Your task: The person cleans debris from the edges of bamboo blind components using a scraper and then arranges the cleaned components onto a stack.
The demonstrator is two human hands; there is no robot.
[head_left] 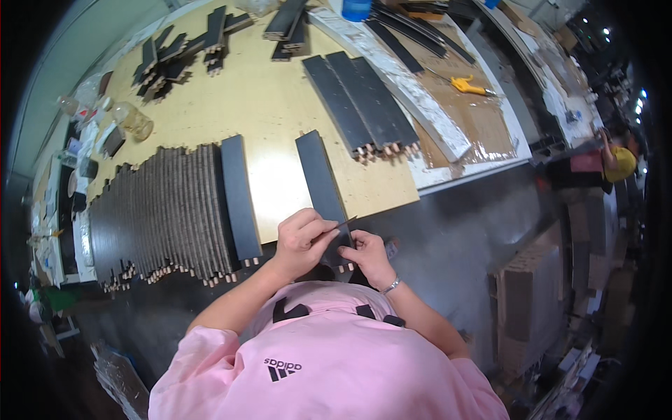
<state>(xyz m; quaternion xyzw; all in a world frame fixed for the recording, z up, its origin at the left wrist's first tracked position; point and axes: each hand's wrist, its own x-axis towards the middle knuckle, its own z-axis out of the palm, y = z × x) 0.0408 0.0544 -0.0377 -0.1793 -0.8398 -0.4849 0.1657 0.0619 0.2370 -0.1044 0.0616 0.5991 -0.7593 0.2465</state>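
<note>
My left hand point(301, 240) is closed in a pinch on a thin dark stick point(348, 222), whose exact kind I cannot make out. The stick is held over the near end of a dark board point(318, 168) with pale wooden dowels at its end. My right hand point(369, 257) grips this board's right edge near that end, thumb on top. To the left, another dark board point(241, 196) lies flat beside a long row of similar boards point(161, 210) packed tightly on edge. Dowels stick out of their near ends too.
Three dark boards point(360, 101) lie side by side at the table's right. Loose piles point(164, 59) of boards sit at the far left. A yellow air blow gun point(467, 86) rests on cardboard point(483, 129). A bottle point(133, 120) lies left. Another person point(616, 162) is at far right.
</note>
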